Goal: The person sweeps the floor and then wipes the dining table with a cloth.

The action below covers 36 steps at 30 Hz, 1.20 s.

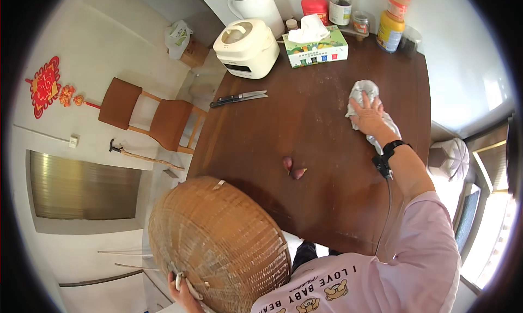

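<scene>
My right hand (369, 117) lies palm down with spread fingers on a crumpled white cloth (365, 87), pressing it to the brown wooden table (261, 129). At the lower left, my left hand (186, 298) grips a large woven bamboo dome cover (220, 235) near its crown. Some pale fabric shows by those fingers. The cover is tilted on its side, beside the table's near left corner. Two reddish-purple garlic cloves (293, 168) rest around the middle of the table. Two black-handled knives (239, 98) lie side by side by the left edge.
A cream rice cooker (247, 47), a white pitcher (257, 10), a tissue box (316, 51) and several jars (340, 6) line the far edge. Left of the table is a brown chair (169, 123). A cable (386, 219) runs from my right wrist strap past the table's near right side.
</scene>
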{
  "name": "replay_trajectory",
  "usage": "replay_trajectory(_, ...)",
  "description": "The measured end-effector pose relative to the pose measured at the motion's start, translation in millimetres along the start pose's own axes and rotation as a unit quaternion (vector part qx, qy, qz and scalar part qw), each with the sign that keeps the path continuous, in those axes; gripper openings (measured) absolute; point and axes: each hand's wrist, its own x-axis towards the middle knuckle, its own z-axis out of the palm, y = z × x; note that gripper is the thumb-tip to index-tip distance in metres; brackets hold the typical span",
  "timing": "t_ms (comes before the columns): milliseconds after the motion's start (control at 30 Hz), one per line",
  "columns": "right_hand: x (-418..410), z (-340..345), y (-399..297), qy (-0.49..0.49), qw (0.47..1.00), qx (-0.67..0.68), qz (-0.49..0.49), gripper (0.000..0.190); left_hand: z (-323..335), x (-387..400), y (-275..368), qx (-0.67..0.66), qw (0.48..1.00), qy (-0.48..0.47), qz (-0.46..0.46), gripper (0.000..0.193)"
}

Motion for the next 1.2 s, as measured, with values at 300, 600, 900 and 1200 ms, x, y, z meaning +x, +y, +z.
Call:
replay_trajectory(300, 20.8, 3.6, -158.6, -0.014, 0.954, -0.02, -0.298, 0.058, 32.2, 21.9, 7.6, -0.014, 0.999, 0.008, -0.038, 0.05)
replay_trajectory(600, 89.1, -1.9, -128.9, 0.106, 0.983, 0.007, -0.151, 0.053, 85.6, 93.9, 12.4, 0.039, 0.996, -0.052, 0.065, 0.042)
replay_trajectory(900, 79.8, -8.4, 26.8, 0.119, 0.982, 0.028, 0.143, 0.056, 142.4, 140.7, 15.0, 0.023, 0.993, -0.08, 0.085, 0.009)
replay_trajectory(1200, 46.4, -3.8, -119.1, 0.063, 0.973, 0.006, -0.221, 0.049, 132.7, 132.6, 18.6, -0.046, 0.99, -0.13, 0.014, 0.026)
